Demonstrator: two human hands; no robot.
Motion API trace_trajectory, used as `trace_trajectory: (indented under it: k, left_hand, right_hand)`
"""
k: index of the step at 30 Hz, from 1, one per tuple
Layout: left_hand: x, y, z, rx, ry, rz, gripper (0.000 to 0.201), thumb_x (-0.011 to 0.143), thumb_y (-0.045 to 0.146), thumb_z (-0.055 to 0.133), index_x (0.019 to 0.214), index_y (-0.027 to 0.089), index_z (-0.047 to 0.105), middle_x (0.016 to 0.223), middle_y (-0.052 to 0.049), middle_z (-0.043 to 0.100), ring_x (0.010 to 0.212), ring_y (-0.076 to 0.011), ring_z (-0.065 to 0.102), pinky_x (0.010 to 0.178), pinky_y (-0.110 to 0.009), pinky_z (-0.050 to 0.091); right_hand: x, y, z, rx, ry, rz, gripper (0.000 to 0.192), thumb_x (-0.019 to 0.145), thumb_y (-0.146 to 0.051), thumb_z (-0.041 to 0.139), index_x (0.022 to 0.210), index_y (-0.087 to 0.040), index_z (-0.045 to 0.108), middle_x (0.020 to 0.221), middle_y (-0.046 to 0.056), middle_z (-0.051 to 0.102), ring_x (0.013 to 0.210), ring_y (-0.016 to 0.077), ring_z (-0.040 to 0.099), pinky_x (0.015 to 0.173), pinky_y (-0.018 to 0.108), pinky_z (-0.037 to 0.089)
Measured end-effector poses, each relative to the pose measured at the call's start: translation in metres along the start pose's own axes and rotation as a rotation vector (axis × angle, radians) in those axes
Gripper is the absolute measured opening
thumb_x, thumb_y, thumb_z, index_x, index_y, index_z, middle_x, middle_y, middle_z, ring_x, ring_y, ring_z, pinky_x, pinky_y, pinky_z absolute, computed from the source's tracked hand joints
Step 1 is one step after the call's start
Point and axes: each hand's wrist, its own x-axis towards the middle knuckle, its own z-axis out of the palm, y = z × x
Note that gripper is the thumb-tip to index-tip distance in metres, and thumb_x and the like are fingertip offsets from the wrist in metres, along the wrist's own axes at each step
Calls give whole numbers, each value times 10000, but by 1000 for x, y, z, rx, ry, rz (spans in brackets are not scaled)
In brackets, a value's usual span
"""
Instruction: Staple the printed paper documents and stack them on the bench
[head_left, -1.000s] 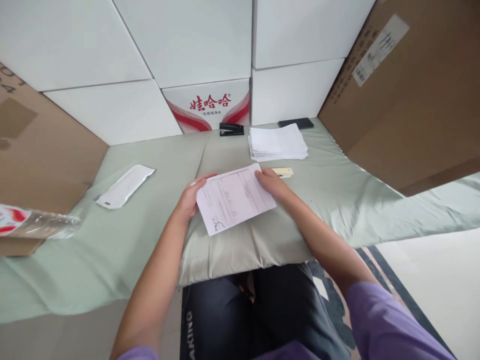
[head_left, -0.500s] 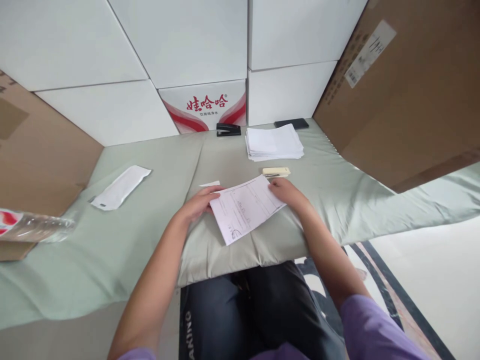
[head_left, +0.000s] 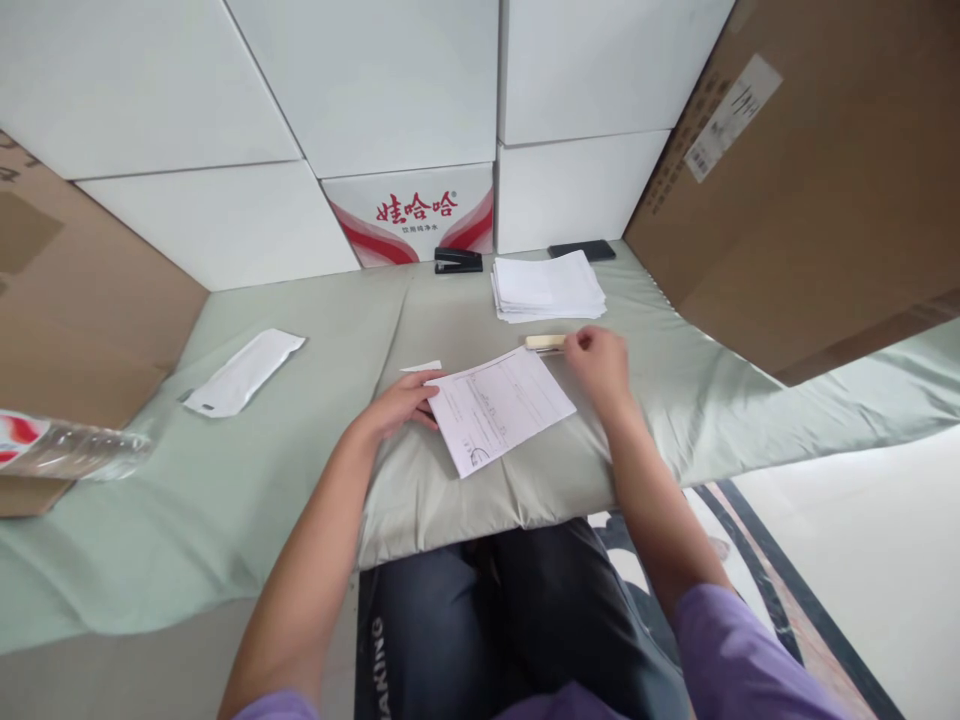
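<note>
Pale green cloth (head_left: 315, 330) covers the whole work surface in front of me, creased along a fold that runs toward the back and puffed up like a cushion near my lap. White boxes (head_left: 375, 80) are stacked as a wall behind it, one low carton printed in red (head_left: 416, 215) set among them, and big brown cardboard cartons (head_left: 817, 170) lean in at both sides. Below the cloth's right edge I see a light floor and a dark patterned mat (head_left: 757, 530).

My left hand (head_left: 397, 405) lies flat and open on the cloth, its fingertips pinning the left edge of a printed sheet (head_left: 502, 405), which lies tilted on the cushion's middle. My right hand (head_left: 596, 360) is off the sheet, just past its far right corner, fingers curled at the end of a small cream-coloured bar (head_left: 544, 342); whether it grips the bar I cannot tell.

Farther back sits a stack of white papers (head_left: 547, 287), with a black stapler (head_left: 458, 261) to its left and a dark phone (head_left: 581, 250) behind it. A small paper slip (head_left: 421, 367) lies by my left fingers. Off to the left lie a white pouch (head_left: 244, 372) and a plastic bottle (head_left: 71, 450) on its side.
</note>
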Motion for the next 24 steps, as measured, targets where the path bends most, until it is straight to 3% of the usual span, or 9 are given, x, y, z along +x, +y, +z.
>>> trace_trajectory:
  k: [3,7,12,16,20,24]
  left_hand:
    - [1,-1,-1,-4,-18,10,466,788,231,673,1251,179,672,877,-111,770,722,-261,750,511,-325,598]
    - [-3,3,2,26,-30,-3,473,801,208,631,1271,165,660,846,-99,762,701,-245,743,523,-314,600]
    - [-10,10,5,123,-112,-30,497,858,180,556,1353,158,597,930,-92,764,748,-210,734,602,-312,615]
    - [-12,11,6,155,-140,-44,493,883,179,529,1372,163,582,990,-97,761,808,-214,732,627,-313,615]
    - [-13,11,6,166,-176,-41,505,878,201,539,1380,173,587,1031,-103,760,834,-213,729,632,-300,609]
    - [-17,13,8,223,-252,-50,538,859,235,569,1396,202,590,1093,-97,757,882,-215,723,649,-289,608]
  right_hand:
    - [3,-16,-21,21,233,-63,226,870,-306,494,696,-202,592,695,57,616,673,189,514,670,314,353]
    - [31,-35,-27,-1,195,-166,199,889,-270,492,754,-192,615,713,55,609,720,197,532,706,312,375]
    - [77,-39,23,-114,36,-210,187,902,-217,473,849,-188,650,840,84,666,810,217,574,731,308,400]
    - [94,-28,65,-274,-46,-225,208,926,-200,464,942,-160,667,1078,158,664,929,248,598,786,328,426]
    - [97,-21,76,-321,-47,-199,246,947,-189,428,1014,-151,662,1157,183,641,980,268,607,811,343,437]
    - [100,-20,74,-291,-94,-144,230,921,-176,458,995,-158,676,1092,158,691,962,255,616,781,318,434]
